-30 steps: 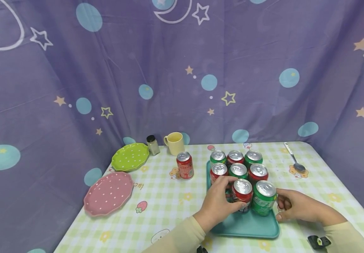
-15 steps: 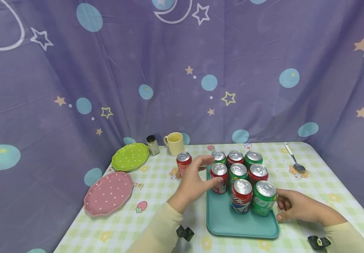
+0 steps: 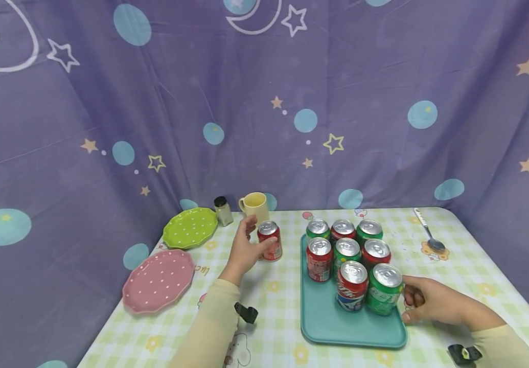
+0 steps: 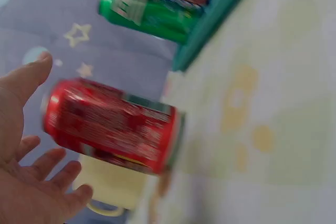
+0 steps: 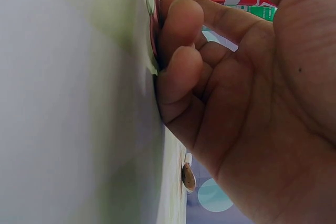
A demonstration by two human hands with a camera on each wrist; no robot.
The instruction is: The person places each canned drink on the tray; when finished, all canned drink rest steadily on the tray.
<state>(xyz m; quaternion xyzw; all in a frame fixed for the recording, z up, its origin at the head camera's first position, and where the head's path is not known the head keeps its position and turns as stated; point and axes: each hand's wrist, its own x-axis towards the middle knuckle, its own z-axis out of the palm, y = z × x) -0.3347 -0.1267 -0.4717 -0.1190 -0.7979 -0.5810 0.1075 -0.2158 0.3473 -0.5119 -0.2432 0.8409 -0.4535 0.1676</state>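
A red soda can [image 3: 270, 246] stands upright on the tablecloth left of the tray. My left hand [image 3: 244, 250] reaches around its near left side, thumb in front and fingers spread behind. In the left wrist view, a gap shows between the fingers [image 4: 65, 174] and the can. On the teal tray [image 3: 338, 327] several red and green soda cans stand in rows, with a red can [image 3: 351, 291] and a green can [image 3: 384, 294] in the front row. My right hand [image 3: 434, 300] rests at the tray's right edge beside that green can, its fingers loosely bent and holding nothing.
Behind the single can stands a yellow mug [image 3: 255, 204], with a black-capped jar [image 3: 223, 212] next to it. A green plate [image 3: 190, 227] and a pink plate [image 3: 158, 281] lie along the left side. A spoon [image 3: 430, 232] lies at the far right.
My left hand has let go of the front red can on the tray and moved left and away to the single red can. The right hand stays in place.
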